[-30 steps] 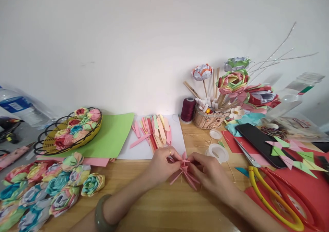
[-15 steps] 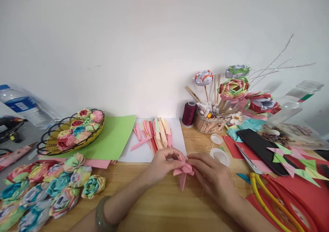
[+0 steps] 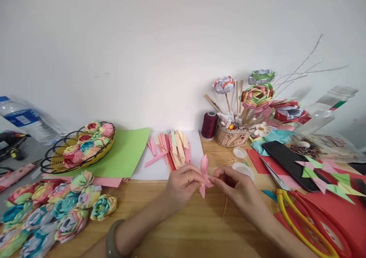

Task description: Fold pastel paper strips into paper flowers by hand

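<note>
Over the middle of the wooden table, my left hand (image 3: pixel 184 183) is closed on a piece of folded pink paper (image 3: pixel 203 168), pinching it from the left; parts of the paper stick out above and below the fingers. My right hand (image 3: pixel 233 181) is closed too, its thumb and forefinger at the paper's right side. A thin tan string (image 3: pixel 225 208) hangs below the right hand; how it joins the paper is hidden. Just beyond my hands, folded paper strips (image 3: pixel 173 149) in pink, red and cream lie on a white sheet (image 3: pixel 196 139).
On the left, several paper flowers (image 3: pixel 64 204) lie before a yellow basket (image 3: pixel 54 155) on green paper (image 3: pixel 131 147). A maroon thread spool (image 3: pixel 209 125) and a flower-filled holder (image 3: pixel 233 136) stand behind. Yellow-and-red-handled scissors (image 3: pixel 288 212), a black phone (image 3: pixel 286 162) and red paper are on the right.
The pink paper has been turned between my fingers, and its upper strip now stands upright. My left hand has curled further round it, and my right hand has shifted slightly.
</note>
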{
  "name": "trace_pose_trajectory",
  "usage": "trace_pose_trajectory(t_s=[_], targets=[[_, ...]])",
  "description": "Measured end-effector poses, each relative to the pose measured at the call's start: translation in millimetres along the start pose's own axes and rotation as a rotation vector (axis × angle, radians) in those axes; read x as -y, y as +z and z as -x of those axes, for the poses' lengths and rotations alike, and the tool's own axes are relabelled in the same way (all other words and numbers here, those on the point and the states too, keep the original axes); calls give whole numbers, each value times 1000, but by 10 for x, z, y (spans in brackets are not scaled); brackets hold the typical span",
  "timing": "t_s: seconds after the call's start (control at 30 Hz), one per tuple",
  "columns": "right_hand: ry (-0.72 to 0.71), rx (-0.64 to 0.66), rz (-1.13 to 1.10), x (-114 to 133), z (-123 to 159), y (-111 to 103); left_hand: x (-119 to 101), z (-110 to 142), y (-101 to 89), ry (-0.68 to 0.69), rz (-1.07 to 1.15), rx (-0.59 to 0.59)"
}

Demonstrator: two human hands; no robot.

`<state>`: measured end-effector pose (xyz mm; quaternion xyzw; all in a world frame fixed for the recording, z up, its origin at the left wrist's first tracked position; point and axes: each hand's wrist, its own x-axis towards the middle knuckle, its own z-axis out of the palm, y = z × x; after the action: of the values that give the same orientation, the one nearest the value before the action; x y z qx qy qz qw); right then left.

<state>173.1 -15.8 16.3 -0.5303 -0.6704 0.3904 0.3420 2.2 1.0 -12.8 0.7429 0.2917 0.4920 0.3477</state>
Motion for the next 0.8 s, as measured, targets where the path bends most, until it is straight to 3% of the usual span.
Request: trace_pose_trajectory(t_s=[0.3,0.47,0.8], targets=[[136,169,-132,-27,-16,-31,35,19,-9,86,-74,36],[169,210,-258,-28,-17,-50,22,10,-18,63,-101,11],[162,205,-277,-39,-11,-34,68,23,-13,-60,-10,-65]])
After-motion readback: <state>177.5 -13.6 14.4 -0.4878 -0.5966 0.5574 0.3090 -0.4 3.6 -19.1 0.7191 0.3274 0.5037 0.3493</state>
